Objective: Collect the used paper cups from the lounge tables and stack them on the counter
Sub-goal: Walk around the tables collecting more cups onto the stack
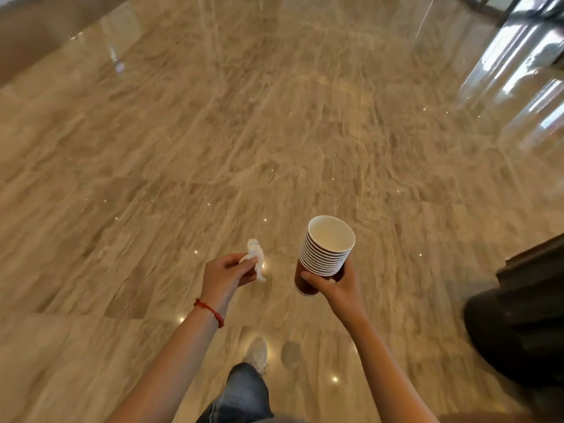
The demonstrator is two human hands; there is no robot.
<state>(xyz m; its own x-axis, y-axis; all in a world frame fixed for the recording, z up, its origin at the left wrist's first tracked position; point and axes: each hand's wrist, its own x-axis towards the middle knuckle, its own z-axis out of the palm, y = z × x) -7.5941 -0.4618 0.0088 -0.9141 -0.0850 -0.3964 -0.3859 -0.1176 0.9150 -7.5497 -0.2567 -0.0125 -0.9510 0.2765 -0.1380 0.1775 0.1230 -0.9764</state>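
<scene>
My right hand (334, 285) grips a stack of several nested paper cups (325, 250), white inside with reddish-brown sides, tilted so the top cup's mouth faces me. The top cup looks empty. My left hand (227, 274), with a red string bracelet on the wrist, pinches a crumpled white tissue (255, 257) between thumb and fingers. Both hands are held out in front of me above the floor, about a hand's width apart. No counter or lounge table shows in this view.
Glossy beige marble floor (274, 132) stretches ahead. A dark piece of furniture (518, 325) stands at the right edge. Glass doors reflect light at the top right (525, 71). My leg in jeans and a light shoe (256, 355) show below.
</scene>
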